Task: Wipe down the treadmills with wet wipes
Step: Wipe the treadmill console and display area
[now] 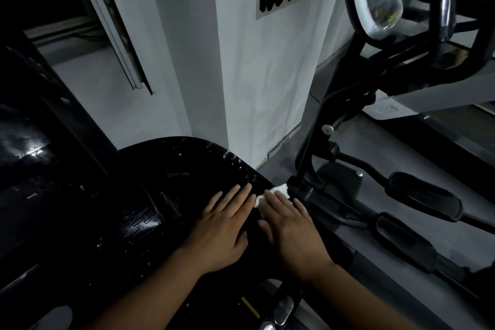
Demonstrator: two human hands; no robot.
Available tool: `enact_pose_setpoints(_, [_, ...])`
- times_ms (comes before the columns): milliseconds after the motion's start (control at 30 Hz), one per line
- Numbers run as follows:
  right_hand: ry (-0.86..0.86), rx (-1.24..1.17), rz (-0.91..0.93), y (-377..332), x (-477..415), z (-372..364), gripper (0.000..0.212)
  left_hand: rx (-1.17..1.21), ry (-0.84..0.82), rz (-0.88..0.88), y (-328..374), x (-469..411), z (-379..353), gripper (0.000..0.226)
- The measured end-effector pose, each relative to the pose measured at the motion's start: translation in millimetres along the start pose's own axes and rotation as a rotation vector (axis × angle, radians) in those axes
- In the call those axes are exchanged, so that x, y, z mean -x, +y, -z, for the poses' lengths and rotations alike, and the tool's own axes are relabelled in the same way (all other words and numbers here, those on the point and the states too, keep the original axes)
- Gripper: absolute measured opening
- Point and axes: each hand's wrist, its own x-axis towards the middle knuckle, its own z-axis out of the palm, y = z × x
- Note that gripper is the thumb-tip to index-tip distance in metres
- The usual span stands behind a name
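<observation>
A glossy black machine cover (pixel 171 169), rounded at its far end, fills the lower left. Its surface shows wet streaks and droplets. My left hand (pixel 223 228) lies flat on the cover with straight fingers pointing up and right. My right hand (pixel 289 225) lies flat beside it at the cover's right edge, fingers straight, pressing a white wet wipe (pixel 277 191) against the cover. Only the wipe's far end and a small part near the index finger show past the fingertips.
A white pillar (pixel 262 75) with a sign of black characters stands just behind the cover. To the right stands an elliptical machine (pixel 348 104) with black pedals (pixel 424 195) on a grey floor (pixel 401 142). A dark window frame (pixel 112 24) is at upper left.
</observation>
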Motion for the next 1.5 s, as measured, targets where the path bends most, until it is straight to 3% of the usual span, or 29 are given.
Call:
enact_pose_setpoints(100, [0.069,-0.016,0.034,8,-4,6,0.035,0.006,0.014,0.082,-16,-7,11,0.078])
enact_pose_setpoints(167, [0.085,-0.021,0.005,6,-2,11,0.033,0.002,-0.008,0.099,-25,-9,14,0.080])
enact_pose_setpoints(267, [0.086,-0.028,-0.020,1,-10,8,0.043,0.032,-0.015,0.103,-29,-6,10,0.079])
enact_pose_setpoints(467, [-0.152,0.079,-0.149,-11,-51,1,0.075,0.057,-0.002,0.110,-30,-7,8,0.078])
enact_pose_setpoints(667, [-0.139,0.290,0.089,2,-9,-3,0.080,0.057,0.004,0.111,-29,-8,7,0.077])
enact_pose_setpoints(800, [-0.199,0.205,-0.118,-7,-49,2,0.097,0.074,0.014,0.103,-31,-8,5,0.077])
enact_pose_setpoints(1000, [-0.184,0.314,0.164,5,-24,-2,0.083,0.091,0.003,0.132,-30,-8,9,0.081])
enact_pose_setpoints(1167, [-0.246,0.195,-0.069,-17,-73,2,0.102,0.088,-0.024,0.165,-26,-10,14,0.084])
enact_pose_setpoints(1367, [-0.165,0.310,0.241,1,-37,-4,0.081,0.091,-0.070,0.196,-26,-10,15,0.088])
enact_pose_setpoints(1500, [-0.259,0.186,0.020,-10,-74,3,0.098,0.080,-0.083,0.203,-25,-9,17,0.087])
